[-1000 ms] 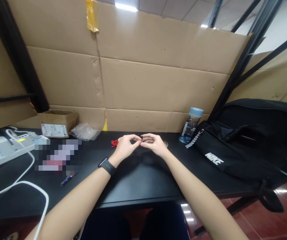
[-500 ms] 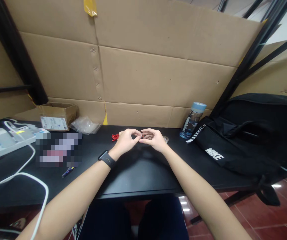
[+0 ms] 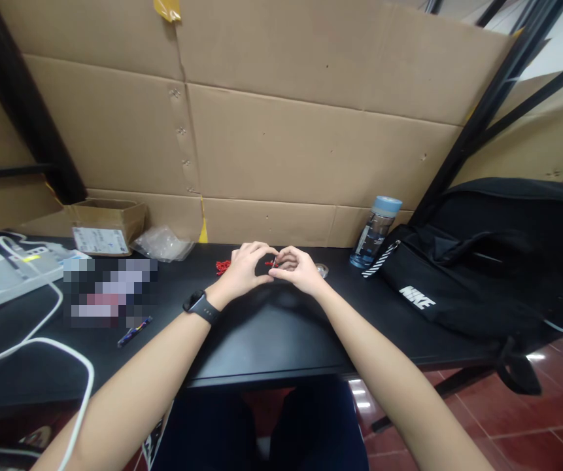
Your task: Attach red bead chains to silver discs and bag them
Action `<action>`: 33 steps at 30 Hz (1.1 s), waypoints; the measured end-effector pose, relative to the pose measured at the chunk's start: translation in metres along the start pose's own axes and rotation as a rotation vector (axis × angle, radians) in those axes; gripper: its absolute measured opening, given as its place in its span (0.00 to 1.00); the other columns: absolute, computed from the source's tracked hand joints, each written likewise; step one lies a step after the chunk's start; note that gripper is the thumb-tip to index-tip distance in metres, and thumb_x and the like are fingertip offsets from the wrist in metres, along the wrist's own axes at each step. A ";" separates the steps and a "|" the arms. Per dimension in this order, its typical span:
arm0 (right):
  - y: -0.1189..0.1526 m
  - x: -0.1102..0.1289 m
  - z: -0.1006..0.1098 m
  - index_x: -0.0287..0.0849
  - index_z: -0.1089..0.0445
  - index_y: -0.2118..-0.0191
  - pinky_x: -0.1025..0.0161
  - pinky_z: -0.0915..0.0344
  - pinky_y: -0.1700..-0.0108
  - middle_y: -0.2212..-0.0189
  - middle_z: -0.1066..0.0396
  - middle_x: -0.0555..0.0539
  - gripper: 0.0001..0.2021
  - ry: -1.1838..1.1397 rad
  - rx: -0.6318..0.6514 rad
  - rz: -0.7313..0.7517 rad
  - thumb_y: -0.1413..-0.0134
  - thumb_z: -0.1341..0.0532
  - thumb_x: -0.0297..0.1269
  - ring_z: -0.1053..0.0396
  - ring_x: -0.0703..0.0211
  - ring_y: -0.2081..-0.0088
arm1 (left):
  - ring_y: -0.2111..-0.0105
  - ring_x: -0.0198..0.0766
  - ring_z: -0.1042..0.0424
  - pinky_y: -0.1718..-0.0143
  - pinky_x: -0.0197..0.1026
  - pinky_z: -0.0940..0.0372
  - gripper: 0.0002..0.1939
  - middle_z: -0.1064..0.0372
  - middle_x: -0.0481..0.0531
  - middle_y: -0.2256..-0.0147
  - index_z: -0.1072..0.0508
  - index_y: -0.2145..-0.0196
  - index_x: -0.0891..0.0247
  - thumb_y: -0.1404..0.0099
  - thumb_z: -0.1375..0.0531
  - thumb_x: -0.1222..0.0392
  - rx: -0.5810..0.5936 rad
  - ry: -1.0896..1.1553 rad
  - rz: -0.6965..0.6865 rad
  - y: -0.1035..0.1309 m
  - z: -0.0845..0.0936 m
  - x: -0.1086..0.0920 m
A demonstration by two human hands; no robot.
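Observation:
Over the table's far middle, my left hand (image 3: 246, 269), with a dark watch (image 3: 197, 302) on its wrist, curves open, thumb and forefinger apart. Its fingertips are close to those of my right hand (image 3: 301, 269), which pinches a small thin piece (image 3: 274, 262), pale-edged with some red beside it; its kind cannot be made out. Behind my left hand, partly hidden, lies a tangle of red cord-like material (image 3: 223, 267). A clear roll, perhaps tape (image 3: 322, 269), shows beside my right hand.
Leftward on the black table (image 3: 266, 347) are a power strip (image 3: 21, 278), a white cable (image 3: 78, 356), a cardboard box (image 3: 107, 229), clear plastic (image 3: 163, 244), a blurred-out item (image 3: 114, 291) and a pen-like object (image 3: 135, 331). A bottle (image 3: 375, 232) and black bag (image 3: 462, 275) stand right.
My left thumb and forefinger have spread from their pinch near the small piece, and more red now shows between the hands. The whole view has shifted slightly.

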State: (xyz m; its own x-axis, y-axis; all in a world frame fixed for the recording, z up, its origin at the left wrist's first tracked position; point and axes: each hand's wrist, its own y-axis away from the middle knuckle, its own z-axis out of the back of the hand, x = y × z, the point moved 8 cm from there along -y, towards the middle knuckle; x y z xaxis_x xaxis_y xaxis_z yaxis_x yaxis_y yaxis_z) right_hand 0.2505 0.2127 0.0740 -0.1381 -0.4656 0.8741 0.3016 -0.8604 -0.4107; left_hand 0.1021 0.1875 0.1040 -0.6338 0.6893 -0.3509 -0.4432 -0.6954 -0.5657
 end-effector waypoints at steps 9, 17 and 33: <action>0.001 0.005 -0.006 0.42 0.28 0.61 0.59 0.29 0.55 0.60 0.24 0.46 0.12 -0.023 0.111 0.043 0.49 0.31 0.43 0.25 0.59 0.64 | 0.45 0.50 0.34 0.45 0.51 0.45 0.24 0.27 0.51 0.47 0.29 0.50 0.52 0.43 0.29 0.56 -0.040 0.025 0.011 -0.002 0.001 0.002; -0.003 0.012 0.009 0.42 0.25 0.70 0.61 0.31 0.61 0.54 0.27 0.44 0.04 0.246 -0.017 0.095 0.50 0.34 0.36 0.27 0.55 0.58 | 0.45 0.52 0.35 0.46 0.53 0.45 0.22 0.26 0.51 0.49 0.29 0.52 0.52 0.43 0.31 0.49 0.021 0.005 0.071 -0.001 -0.002 0.008; -0.003 0.004 0.008 0.44 0.23 0.72 0.56 0.35 0.51 0.58 0.25 0.46 0.04 0.636 0.010 0.142 0.52 0.34 0.28 0.28 0.53 0.56 | 0.45 0.56 0.36 0.47 0.57 0.40 0.21 0.31 0.55 0.44 0.30 0.47 0.51 0.39 0.37 0.55 0.169 -0.069 0.113 0.008 -0.031 0.029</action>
State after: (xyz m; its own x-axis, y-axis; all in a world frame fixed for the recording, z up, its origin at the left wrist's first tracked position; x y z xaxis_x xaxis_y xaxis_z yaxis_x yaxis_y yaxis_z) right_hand 0.2568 0.2146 0.0808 -0.6269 -0.6090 0.4859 0.3664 -0.7809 -0.5059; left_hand 0.0996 0.2085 0.0666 -0.7249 0.5935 -0.3499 -0.4631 -0.7957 -0.3903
